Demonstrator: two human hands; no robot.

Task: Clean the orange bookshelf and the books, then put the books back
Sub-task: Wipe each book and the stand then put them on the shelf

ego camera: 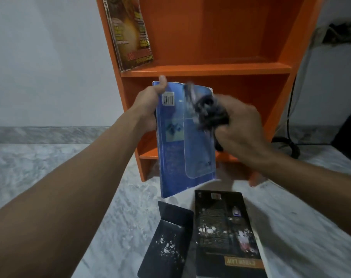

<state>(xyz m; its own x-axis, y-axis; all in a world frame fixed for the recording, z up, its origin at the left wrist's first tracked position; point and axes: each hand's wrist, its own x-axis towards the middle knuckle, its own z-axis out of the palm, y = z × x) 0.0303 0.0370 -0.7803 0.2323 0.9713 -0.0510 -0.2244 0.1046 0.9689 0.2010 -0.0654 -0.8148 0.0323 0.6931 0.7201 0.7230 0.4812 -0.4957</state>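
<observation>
In the centre of the frame, before the orange bookshelf [210, 69], the left hand [148, 105] grips the blue book [182, 149] upright by its upper left edge, while the right hand [241, 131], its grip closed on a dark cloth [208, 111], touches the cover's upper right.

Bare throughout: left forearm [74, 177] and right forearm [311, 177] uncovered to the frame edge; left hand [148, 105] and right hand [241, 129] bare, the right one motion-blurred.
</observation>
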